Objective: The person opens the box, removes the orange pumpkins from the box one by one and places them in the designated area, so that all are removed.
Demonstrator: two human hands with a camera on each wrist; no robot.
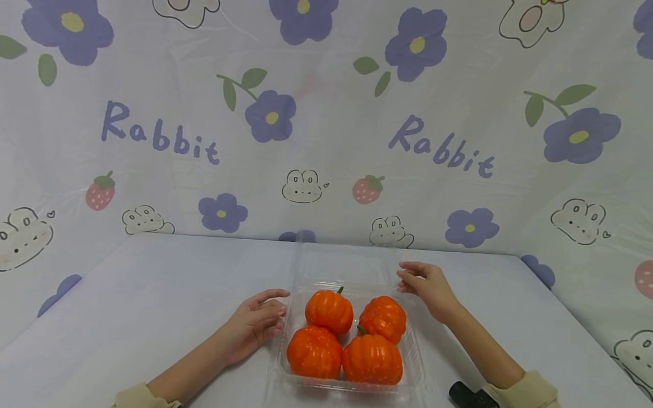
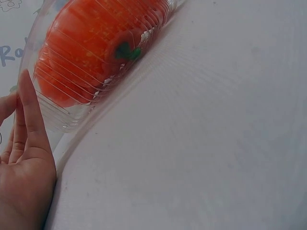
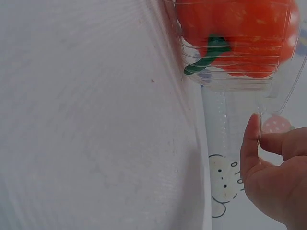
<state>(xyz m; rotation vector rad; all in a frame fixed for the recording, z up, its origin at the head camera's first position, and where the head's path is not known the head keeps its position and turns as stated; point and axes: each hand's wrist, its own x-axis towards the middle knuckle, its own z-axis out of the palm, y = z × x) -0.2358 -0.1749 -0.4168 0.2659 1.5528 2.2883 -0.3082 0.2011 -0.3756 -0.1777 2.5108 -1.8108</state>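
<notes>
A clear plastic clamshell box (image 1: 415,362) lies on the table with several orange toy pumpkins (image 1: 373,359) in its base. Its see-through lid (image 1: 347,266) is folded back on the far side. At the lid's right edge, my right hand (image 1: 428,288) pinches the thin plastic between thumb and finger, as the right wrist view also shows. My left hand (image 1: 255,324) is beside the box's left wall, its fingertips right at the rim and its fingers fairly straight. Green stems show on some pumpkins, one through the box wall in the right wrist view.
A white cloth covers the table (image 1: 153,294). Behind it hangs a printed curtain (image 1: 326,141) with purple flowers, rabbits and lettering. A black object (image 1: 471,395) is at the front, by the right sleeve (image 1: 528,391).
</notes>
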